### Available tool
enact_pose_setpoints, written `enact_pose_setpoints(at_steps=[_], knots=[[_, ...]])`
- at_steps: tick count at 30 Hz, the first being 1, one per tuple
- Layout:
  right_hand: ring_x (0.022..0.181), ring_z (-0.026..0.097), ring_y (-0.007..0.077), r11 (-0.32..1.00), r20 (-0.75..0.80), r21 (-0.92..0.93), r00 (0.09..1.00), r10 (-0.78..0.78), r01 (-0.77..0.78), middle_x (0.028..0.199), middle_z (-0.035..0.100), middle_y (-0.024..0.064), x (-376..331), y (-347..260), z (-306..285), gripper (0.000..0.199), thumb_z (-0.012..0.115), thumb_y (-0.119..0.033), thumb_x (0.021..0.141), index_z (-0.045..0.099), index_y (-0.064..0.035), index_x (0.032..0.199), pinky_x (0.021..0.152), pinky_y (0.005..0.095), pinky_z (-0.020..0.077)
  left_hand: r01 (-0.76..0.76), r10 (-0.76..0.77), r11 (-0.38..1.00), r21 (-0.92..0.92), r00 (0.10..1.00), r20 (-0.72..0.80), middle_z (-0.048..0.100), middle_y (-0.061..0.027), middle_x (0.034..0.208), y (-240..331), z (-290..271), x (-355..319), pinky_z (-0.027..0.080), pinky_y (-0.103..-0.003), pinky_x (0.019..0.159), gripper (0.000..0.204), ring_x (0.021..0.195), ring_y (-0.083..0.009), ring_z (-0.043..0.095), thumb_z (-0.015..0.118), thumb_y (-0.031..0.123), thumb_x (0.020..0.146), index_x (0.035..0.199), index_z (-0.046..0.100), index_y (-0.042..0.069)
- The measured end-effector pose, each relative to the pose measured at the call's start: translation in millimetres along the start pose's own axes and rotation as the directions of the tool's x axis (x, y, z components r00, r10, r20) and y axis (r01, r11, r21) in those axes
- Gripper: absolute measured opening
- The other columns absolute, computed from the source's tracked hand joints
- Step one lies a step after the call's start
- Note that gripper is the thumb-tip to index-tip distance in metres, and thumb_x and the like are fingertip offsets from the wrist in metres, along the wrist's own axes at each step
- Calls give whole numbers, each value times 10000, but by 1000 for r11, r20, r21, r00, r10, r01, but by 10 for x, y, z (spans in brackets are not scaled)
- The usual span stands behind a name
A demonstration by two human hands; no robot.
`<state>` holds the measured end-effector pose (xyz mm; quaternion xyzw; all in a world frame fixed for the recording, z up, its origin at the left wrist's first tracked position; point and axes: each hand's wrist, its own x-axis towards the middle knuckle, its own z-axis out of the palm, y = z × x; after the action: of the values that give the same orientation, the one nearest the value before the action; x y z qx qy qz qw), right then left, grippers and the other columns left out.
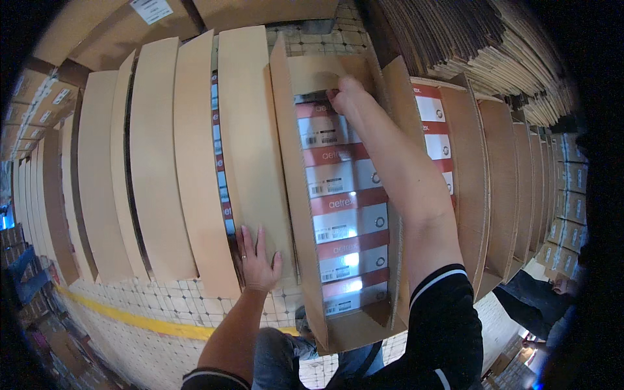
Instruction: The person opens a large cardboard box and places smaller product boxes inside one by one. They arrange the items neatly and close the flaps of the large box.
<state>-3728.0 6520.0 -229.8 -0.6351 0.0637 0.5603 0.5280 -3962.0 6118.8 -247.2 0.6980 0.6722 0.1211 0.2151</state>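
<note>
In front of me stands an open cardboard carton (299, 195) with its flaps raised. Several red-and-white shoe boxes (344, 218) lie in a row inside it, their labelled ends facing up. My right hand (348, 96) reaches to the carton's far end, its fingers curled beside the farthest shoe box and the short far flap. My forearm covers part of the row, and what the fingers grip is hidden. My left hand (258, 260) rests flat, fingers spread, on the near end of the folded-down flap (250, 149) of the carton to the left.
More cartons (156, 156) line up to the left, flaps nearly closed. Open cartons (471, 169) continue to the right, one showing shoe boxes (432, 123). Flattened cardboard (468, 39) is stacked at the far right. Yellow tape (136, 315) crosses the tiled floor. Another person (539, 299) is at the right edge.
</note>
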Motion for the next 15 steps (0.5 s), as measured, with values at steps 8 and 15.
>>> enact_pose_setpoints(at_steps=[8, 15], knots=[[1005, 644, 189, 727, 716, -168, 590, -374, 665, 978, 686, 75, -417, -1272, 1102, 392, 429, -378, 1032, 565, -11, 1008, 793, 328, 537, 10, -11, 1000, -18, 1000, -12, 127, -326, 1587, -58, 104, -62, 189, -597, 1174, 774, 1456, -543, 123, 639, 277, 855, 1511, 319, 22], [908, 668, 369, -18, 959, -198, 189, -212, 980, 938, 676, 197, -1829, 300, -909, 327, 576, -329, 965, 624, -35, 1101, 754, 457, 531, 4, -7, 997, -76, 999, -37, 169, -300, 1589, -93, 148, -67, 191, -607, 1164, 775, 1467, -504, 150, 614, 410, 862, 1501, 370, 47]])
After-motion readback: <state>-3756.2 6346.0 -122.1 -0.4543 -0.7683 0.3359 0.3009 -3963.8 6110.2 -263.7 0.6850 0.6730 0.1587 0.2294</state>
